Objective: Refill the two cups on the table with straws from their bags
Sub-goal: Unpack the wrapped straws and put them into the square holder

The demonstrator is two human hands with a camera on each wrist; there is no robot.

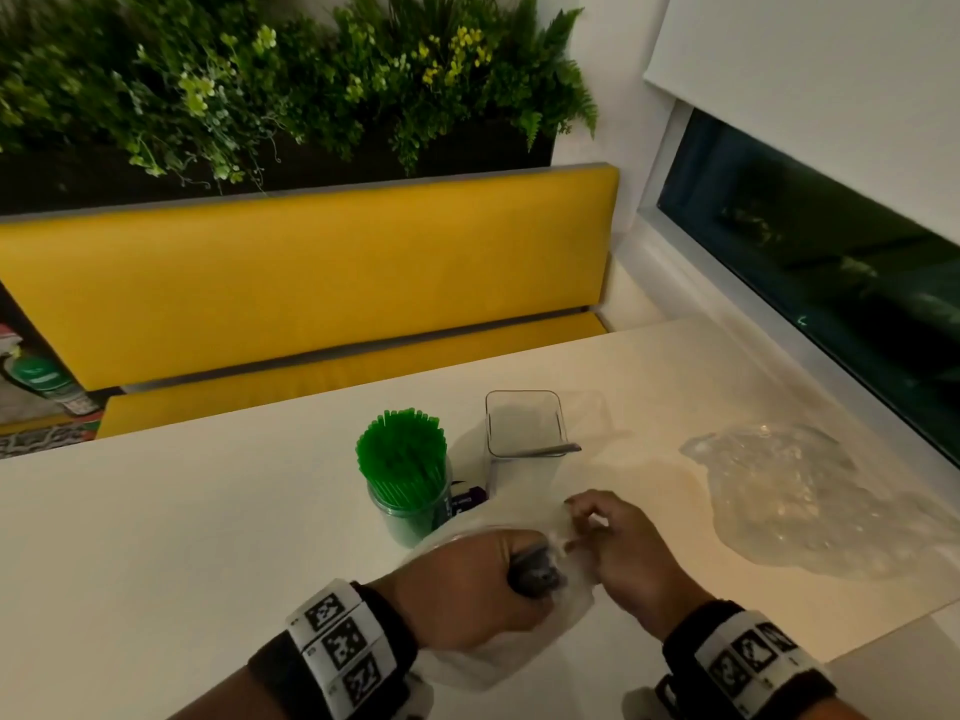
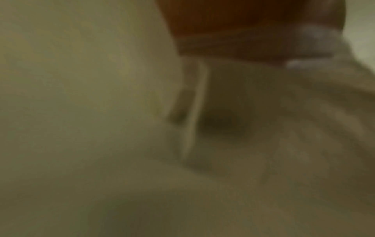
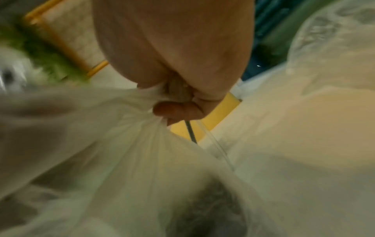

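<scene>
A round clear cup [image 1: 413,511] packed with green straws [image 1: 402,457] stands mid-table. Beside it on the right is a square clear cup [image 1: 524,433] holding a single dark straw [image 1: 550,450]. At the near edge my left hand [image 1: 483,584] grips a bundle of dark straws [image 1: 535,571] through a clear plastic bag [image 1: 498,652]. My right hand [image 1: 618,543] pinches the bag's mouth; in the right wrist view its fingers [image 3: 178,110] bunch the film of the bag [image 3: 121,144], with the dark straws [image 3: 205,208] blurred below. The left wrist view is blurred.
An empty crumpled clear bag [image 1: 810,501] lies on the white table [image 1: 182,511] to the right. A small dark purple object [image 1: 467,498] sits between the cups. A yellow bench [image 1: 311,283] runs behind the table, and a window [image 1: 831,272] lies to the right.
</scene>
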